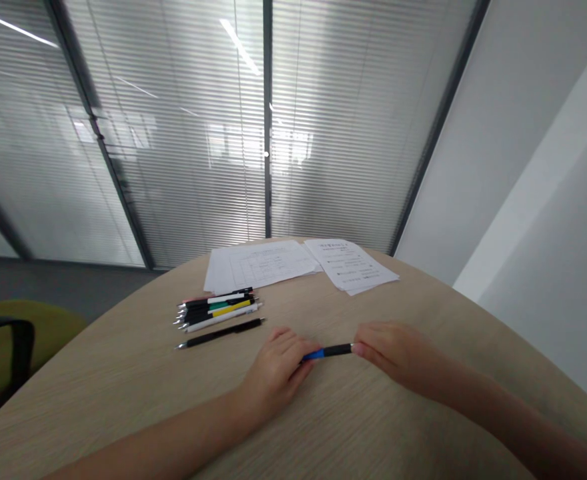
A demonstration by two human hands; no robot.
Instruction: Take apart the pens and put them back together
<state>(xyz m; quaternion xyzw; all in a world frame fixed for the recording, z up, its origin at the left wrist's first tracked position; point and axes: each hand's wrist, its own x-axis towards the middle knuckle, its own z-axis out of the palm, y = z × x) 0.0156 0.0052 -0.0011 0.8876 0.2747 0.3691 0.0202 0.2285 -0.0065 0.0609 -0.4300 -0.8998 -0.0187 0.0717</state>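
A pen with a blue barrel and a black grip lies level between my two hands, just above or on the table. My left hand is closed around its blue end, which the fingers partly hide. At the other end, the fingertips of my right hand pinch the tip. To the left of my left hand, a black pen lies by itself. Just beyond it is a pile of several pens in black, white, yellow and green, their tips pointing left.
Printed sheets lie at the table's far side: a left stack and a right stack. The round wooden table curves away on both sides. A green chair with a black armrest stands at left. Behind are glass panels with blinds.
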